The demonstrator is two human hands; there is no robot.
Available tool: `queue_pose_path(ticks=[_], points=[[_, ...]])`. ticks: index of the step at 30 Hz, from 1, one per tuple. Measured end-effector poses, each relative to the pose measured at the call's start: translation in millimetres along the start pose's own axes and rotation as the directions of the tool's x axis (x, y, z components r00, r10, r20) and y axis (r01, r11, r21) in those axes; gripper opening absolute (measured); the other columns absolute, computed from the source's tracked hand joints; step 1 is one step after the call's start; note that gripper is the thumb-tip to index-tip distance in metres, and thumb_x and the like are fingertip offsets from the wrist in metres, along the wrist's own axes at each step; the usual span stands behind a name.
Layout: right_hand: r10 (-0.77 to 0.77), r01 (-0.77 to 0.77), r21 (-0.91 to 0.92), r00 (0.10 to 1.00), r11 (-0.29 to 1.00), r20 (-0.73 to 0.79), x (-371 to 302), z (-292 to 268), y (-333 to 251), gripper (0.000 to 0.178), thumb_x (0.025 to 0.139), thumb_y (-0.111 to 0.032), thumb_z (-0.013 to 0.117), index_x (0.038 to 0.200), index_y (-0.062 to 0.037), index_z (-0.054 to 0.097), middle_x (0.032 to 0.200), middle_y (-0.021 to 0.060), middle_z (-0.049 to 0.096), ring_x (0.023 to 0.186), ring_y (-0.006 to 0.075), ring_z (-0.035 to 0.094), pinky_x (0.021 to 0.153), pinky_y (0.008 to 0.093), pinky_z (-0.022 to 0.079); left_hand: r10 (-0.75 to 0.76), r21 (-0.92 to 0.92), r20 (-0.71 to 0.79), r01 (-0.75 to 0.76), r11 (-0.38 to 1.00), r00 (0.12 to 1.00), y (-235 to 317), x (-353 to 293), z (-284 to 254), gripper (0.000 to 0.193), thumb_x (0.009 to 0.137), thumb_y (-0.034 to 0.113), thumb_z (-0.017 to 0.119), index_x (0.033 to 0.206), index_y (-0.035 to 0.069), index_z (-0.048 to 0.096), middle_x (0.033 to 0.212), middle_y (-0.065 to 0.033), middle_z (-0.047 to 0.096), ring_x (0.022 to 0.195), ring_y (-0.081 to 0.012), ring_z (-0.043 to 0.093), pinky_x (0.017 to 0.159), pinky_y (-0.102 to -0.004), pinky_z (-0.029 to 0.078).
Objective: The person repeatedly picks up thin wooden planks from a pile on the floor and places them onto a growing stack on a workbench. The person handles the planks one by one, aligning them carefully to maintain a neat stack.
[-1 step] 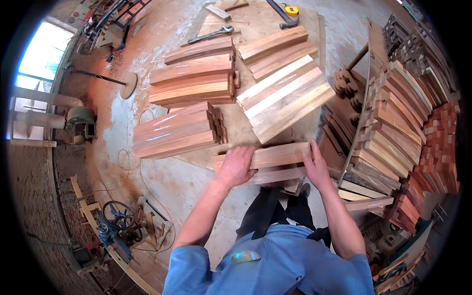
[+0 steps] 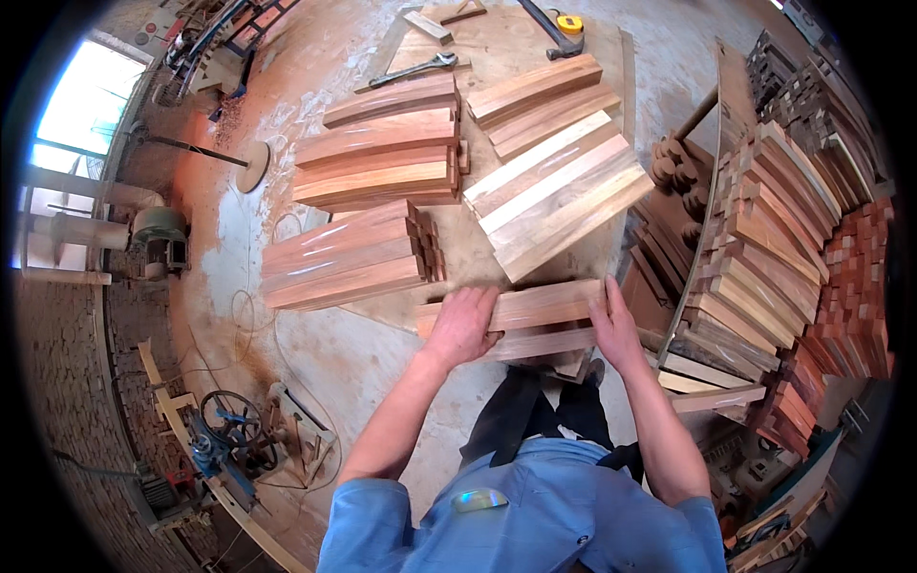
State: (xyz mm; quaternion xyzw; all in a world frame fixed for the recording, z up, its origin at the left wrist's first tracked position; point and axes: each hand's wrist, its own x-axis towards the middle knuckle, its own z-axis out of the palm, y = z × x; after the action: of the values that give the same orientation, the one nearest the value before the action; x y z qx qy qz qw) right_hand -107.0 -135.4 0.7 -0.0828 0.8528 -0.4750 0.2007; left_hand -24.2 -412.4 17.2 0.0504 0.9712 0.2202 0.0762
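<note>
A pair of short wooden boards lies crosswise in front of me at the near edge of the table; the upper one (image 2: 549, 304) is light brown, the lower one (image 2: 544, 344) greyer. My left hand (image 2: 465, 325) is closed over their left part, its fingertips partly hidden behind the wood. At the right end, my right hand (image 2: 613, 320) grips the upper board, thumb on the near side and fingers against the end. Just beyond lies a stack of pale boards (image 2: 564, 196). A reddish stack (image 2: 349, 253) is left of it, with another stack (image 2: 377, 148) behind.
Far back on the table (image 2: 458, 224) are an adjustable wrench (image 2: 411, 69), a hammer (image 2: 559, 38) and a yellow tape measure (image 2: 570, 23). A large rack of curved boards (image 2: 755, 258) stands close on my right. A machine with a handwheel (image 2: 229, 420) is at lower left.
My view has shifted very slightly. Both hands keep the same hold on the boards, and the stacks have not moved.
</note>
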Motion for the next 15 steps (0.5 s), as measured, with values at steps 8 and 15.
queue_pose_path(ticks=[8, 15], points=[[0.019, -0.008, 0.187, 0.998, 0.982, -0.055, 3.9, 5.8, 14.3, 0.067, 0.098, -0.031, 0.055, 0.147, 0.0067, 0.031, 0.147, 0.0279, 0.041, 0.139, 0.0342, 0.04, 0.114, 0.0371, 0.031, 0.039, 0.028, -0.043, -0.038, 0.999, 0.998, -5.7, 0.0, 5.2, 0.067, 0.072, 0.023, 0.077, 0.129, 0.0, 0.05, 0.11, -0.0185, 0.059, 0.105, -0.0361, 0.054, 0.091, -0.0462, 0.042], [0.154, -0.139, 0.405, 0.988, 0.904, -0.004, 8.5, -5.3, 0.7, 0.056, 0.103, -0.028, 0.05, 0.145, 0.0074, 0.037, 0.144, 0.0183, 0.048, 0.136, 0.023, 0.043, 0.113, 0.0315, 0.031, 0.057, 0.017, -0.01, -0.057, 0.998, 0.998, -12.7, 6.5, 14.3, 0.066, 0.071, 0.021, 0.077, 0.128, 0.0, 0.05, 0.112, -0.0209, 0.058, 0.107, -0.039, 0.054, 0.092, -0.0473, 0.044]])
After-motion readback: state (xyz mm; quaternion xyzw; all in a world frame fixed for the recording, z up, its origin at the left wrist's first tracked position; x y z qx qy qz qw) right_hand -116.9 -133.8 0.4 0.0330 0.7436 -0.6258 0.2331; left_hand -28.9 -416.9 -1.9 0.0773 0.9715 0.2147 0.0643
